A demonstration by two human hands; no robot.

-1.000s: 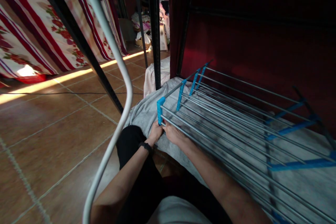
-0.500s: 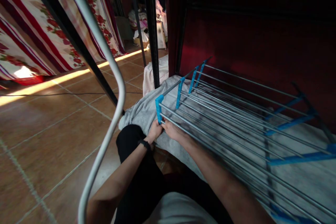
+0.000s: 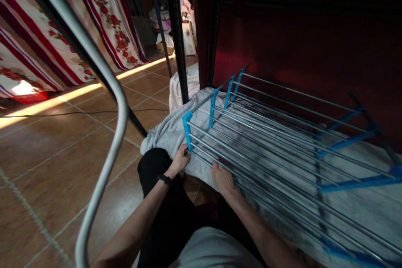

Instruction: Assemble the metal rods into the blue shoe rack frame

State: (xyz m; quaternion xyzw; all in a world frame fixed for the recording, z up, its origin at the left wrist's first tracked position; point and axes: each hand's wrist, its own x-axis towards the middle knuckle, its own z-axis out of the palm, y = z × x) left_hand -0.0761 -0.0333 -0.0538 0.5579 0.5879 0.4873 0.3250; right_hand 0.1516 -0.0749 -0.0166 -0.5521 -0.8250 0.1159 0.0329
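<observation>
A rack of slim metal rods (image 3: 251, 146) with blue plastic connectors lies across a grey cloth in front of me. My left hand (image 3: 180, 158), a black band at its wrist, is closed at the lower end of the nearest blue connector (image 3: 187, 127). Its fingertips are partly hidden there. Further right along the near side, my right hand (image 3: 222, 177) has its fingers bent around the lowest rod (image 3: 202, 158). Part of those fingers is hidden behind the rods.
Under the rack spreads the grey cloth (image 3: 166, 127). A curved white metal tube (image 3: 121, 111) and a black post (image 3: 179, 37) rise on the left. Behind stands a dark red panel (image 3: 282, 46). A thin cable (image 3: 78, 112) crosses the tiled floor (image 3: 47, 167) below a floral curtain (image 3: 108, 16).
My right hand has moved right along the near rod, away from the blue connector. My left hand stays by that connector. The view has shifted slightly.
</observation>
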